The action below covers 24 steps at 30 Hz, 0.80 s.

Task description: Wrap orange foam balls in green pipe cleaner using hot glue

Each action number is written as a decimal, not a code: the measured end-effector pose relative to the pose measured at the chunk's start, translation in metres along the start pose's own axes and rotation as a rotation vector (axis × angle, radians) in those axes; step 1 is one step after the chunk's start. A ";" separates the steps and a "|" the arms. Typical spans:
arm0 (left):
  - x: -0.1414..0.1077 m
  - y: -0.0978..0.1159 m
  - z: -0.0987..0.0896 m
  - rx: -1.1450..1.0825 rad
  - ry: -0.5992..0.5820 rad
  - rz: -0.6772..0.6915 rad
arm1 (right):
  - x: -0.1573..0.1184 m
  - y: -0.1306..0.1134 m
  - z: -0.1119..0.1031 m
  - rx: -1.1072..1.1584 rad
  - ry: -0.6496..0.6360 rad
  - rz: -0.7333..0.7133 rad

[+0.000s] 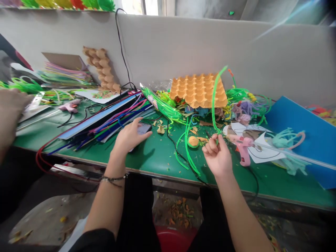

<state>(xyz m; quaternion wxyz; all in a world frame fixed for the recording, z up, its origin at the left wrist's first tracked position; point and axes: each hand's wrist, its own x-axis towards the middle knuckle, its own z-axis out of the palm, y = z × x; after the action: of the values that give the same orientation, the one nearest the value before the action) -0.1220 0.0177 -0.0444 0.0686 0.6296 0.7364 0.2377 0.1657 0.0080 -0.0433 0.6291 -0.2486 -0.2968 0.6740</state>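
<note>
My left hand (130,136) is open above a dark phone (144,128) near the table's front edge, its fingers apart and nothing held. On the right, my right hand (217,154) is closed on a bright green pipe cleaner (215,98), which stands up from the fingers and curves at its top. A small round orange and green piece (193,141) lies just left of that hand. To the hand's right rests a pink glue gun (243,145) on white paper cutouts (265,150).
An orange egg tray (198,90) leans over piled pipe cleaners. Bundled pipe cleaners (105,127) lie left of the phone, a blue board (304,140) at right. A black cable (178,150) crosses the green table (157,157). Another person's hand (13,108) is at far left.
</note>
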 end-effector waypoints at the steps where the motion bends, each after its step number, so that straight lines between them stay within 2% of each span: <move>1: 0.004 -0.011 0.001 0.121 -0.054 -0.075 | 0.001 0.000 -0.001 0.001 0.001 0.003; 2: 0.007 -0.021 0.003 0.211 -0.116 -0.136 | 0.001 0.000 -0.002 0.005 0.001 0.006; 4: 0.010 -0.035 0.008 0.282 -0.167 -0.196 | 0.002 0.001 -0.002 0.022 -0.006 0.017; 7: 0.012 -0.040 0.016 0.293 -0.209 -0.212 | 0.002 0.004 0.000 0.053 -0.016 0.034; 15: 0.021 -0.024 0.027 0.308 -0.132 -0.253 | 0.001 0.004 0.001 0.014 -0.022 0.048; 24: 0.021 -0.028 0.029 0.234 -0.096 -0.264 | 0.001 0.006 0.002 -0.124 -0.037 0.011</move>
<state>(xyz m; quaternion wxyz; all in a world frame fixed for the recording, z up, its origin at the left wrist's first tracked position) -0.1395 0.0427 -0.0776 0.0605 0.5418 0.8311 0.1093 0.1606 0.0084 -0.0461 0.6033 -0.2764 -0.3482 0.6621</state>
